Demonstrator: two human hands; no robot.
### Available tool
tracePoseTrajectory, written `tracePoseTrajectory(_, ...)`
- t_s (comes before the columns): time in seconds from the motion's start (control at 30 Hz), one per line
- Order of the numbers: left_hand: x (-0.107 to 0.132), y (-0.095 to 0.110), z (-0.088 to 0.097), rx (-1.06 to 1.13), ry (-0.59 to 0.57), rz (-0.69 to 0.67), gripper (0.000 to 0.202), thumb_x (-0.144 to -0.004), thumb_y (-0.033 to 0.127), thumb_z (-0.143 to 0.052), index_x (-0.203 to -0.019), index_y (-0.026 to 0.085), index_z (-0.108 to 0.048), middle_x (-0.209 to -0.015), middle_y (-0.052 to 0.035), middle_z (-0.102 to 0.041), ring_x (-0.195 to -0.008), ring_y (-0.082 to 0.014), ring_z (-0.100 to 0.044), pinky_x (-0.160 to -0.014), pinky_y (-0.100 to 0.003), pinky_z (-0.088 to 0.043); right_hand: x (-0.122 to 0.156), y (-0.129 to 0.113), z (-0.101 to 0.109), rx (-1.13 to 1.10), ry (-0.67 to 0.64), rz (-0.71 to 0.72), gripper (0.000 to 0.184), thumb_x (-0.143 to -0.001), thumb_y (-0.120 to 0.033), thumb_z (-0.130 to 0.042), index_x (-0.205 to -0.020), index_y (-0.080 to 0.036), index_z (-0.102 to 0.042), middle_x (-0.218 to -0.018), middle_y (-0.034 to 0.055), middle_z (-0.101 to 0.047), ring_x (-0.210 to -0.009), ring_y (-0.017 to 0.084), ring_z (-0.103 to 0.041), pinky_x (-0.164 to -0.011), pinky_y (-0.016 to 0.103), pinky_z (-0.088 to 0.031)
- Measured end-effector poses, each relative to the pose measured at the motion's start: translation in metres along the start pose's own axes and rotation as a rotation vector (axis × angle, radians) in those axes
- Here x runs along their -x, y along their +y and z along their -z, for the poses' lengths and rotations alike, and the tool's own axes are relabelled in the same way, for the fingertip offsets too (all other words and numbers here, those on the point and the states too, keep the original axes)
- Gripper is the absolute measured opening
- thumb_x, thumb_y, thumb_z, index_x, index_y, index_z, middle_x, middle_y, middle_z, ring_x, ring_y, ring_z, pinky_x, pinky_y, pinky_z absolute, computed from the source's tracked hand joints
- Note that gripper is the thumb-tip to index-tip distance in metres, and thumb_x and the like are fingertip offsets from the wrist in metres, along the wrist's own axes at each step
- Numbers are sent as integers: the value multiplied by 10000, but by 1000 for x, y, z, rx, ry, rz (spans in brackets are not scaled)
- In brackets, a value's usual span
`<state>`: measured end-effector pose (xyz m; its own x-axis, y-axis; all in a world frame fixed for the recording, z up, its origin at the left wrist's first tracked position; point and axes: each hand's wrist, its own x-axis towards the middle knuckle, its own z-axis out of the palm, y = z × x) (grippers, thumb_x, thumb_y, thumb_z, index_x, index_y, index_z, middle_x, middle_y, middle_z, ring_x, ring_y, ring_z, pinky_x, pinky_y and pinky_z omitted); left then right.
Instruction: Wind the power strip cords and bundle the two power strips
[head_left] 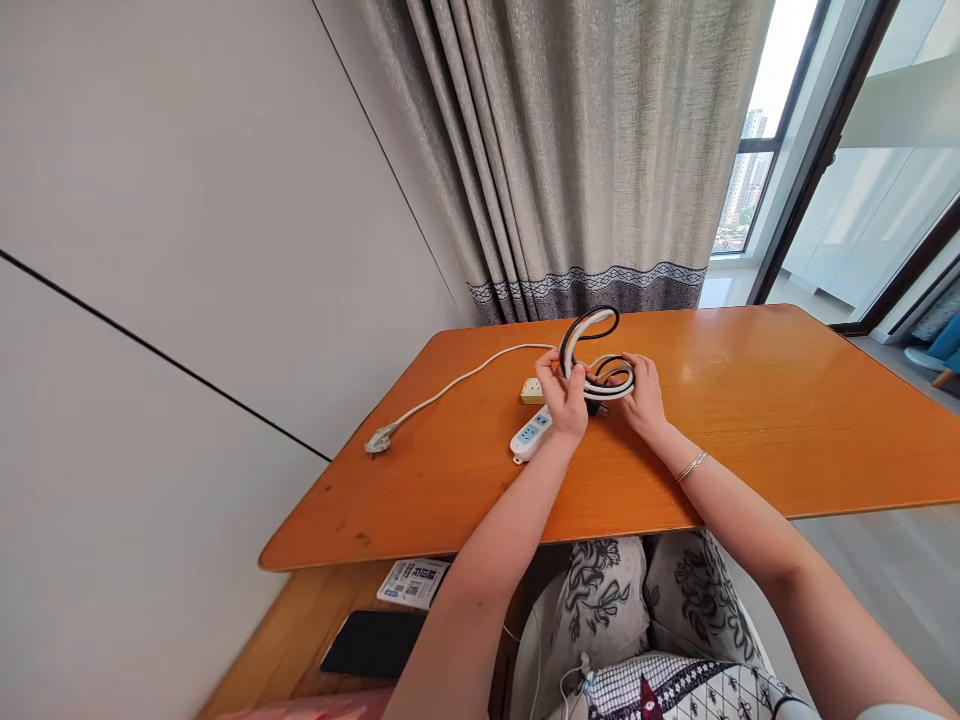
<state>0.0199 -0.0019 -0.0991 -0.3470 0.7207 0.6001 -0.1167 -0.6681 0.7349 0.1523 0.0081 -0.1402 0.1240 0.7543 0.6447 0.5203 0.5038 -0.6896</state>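
Both my hands rest on an orange wooden table and grip a bundle of black and white cables. My left hand pinches the bundle where one loop rises toward the curtain. My right hand closes on the flat coil at the right. A white power strip with blue sockets lies just below my left hand. A small beige socket block sits beside it, and its white cord runs left to a plug.
A grey wall stands at the left and a grey curtain hangs behind the table. A dark phone and a printed card lie on a lower wooden shelf. Patterned cushions sit under the table's near edge.
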Motion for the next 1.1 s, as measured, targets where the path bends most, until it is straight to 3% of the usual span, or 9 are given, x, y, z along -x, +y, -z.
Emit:
tracePoseTrajectory(0.1,-3,7,6,25,-91,-82,521,-824,698,-562,-1072,262,-423,-1095,-89,-631,-815,-179,-685,-684,-311,-571,-4,9,-3,-245,61,-193,364,-921,-449,-486,-1164,-205,-604,-1194,133,-651,-1141,264,-606,-1003,465,-508)
tracePoseTrajectory(0.17,-10,9,11,59,-118,-72,456,-855,660,-520,-1059,264,-422,-1171,-99,-636,-796,-176,-694,-653,-312,-571,-8,16,-4,-410,97,-363,331,-907,-454,-463,-1090,-216,-601,-1174,111,-673,-1085,249,-643,-895,423,-559)
tracePoseTrajectory(0.37,-29,-6,21,-98,-68,70,161,-930,382,-446,-936,228,-488,-939,-56,-693,-733,-154,-694,-716,-307,-572,-18,34,1,-745,202,-764,376,-909,-590,-528,-931,-226,-623,-1007,72,-727,-873,211,-728,-748,341,-609)
tracePoseTrajectory(0.5,-25,-20,21,-485,-343,137,61,-889,263,-536,-877,214,-570,-903,-67,-712,-859,-199,-702,-843,-358,-562,-22,42,3,-913,268,-943,460,-947,-652,-488,-857,-218,-609,-830,77,-714,-818,198,-728,-736,327,-627)
tracePoseTrajectory(0.6,-18,-24,20,-850,-631,80,176,-866,286,-643,-1019,198,-646,-1102,-122,-733,-1072,-272,-681,-997,-432,-506,-23,47,4,-976,212,-983,505,-966,-682,-418,-834,-223,-582,-783,86,-695,-835,200,-722,-751,336,-635)
tracePoseTrajectory(0.7,-11,-22,19,-1034,-791,25,366,-888,338,-648,-1212,167,-642,-1276,-175,-689,-1208,-327,-634,-1062,-470,-457,-24,48,7,-990,148,-969,579,-956,-727,-364,-809,-211,-583,-799,127,-689,-854,220,-718,-751,346,-637)
tracePoseTrajectory(0.87,-8,-19,17,-1084,-877,-7,297,-931,320,-572,-1172,187,-684,-1186,-144,-732,-1137,-319,-665,-1007,-438,-489,-22,43,17,-1054,28,-938,713,-902,-815,-305,-823,-193,-646,-857,164,-712,-906,253,-711,-768,366,-631)
tracePoseTrajectory(1.0,-9,-21,16,-1058,-860,23,241,-916,269,-564,-1101,202,-703,-1146,-129,-741,-1104,-304,-677,-993,-430,-508,-24,39,30,-1124,-79,-930,815,-868,-870,-244,-851,-180,-678,-890,159,-727,-899,235,-710,-783,323,-618)
tracePoseTrajectory(1.1,-10,-24,16,-1055,-856,42,261,-854,219,-620,-1100,208,-707,-1165,-124,-737,-1124,-301,-673,-1013,-421,-510,-30,37,39,-1141,-130,-925,778,-869,-861,-308,-837,-176,-676,-898,151,-736,-844,220,-712,-773,309,-615)
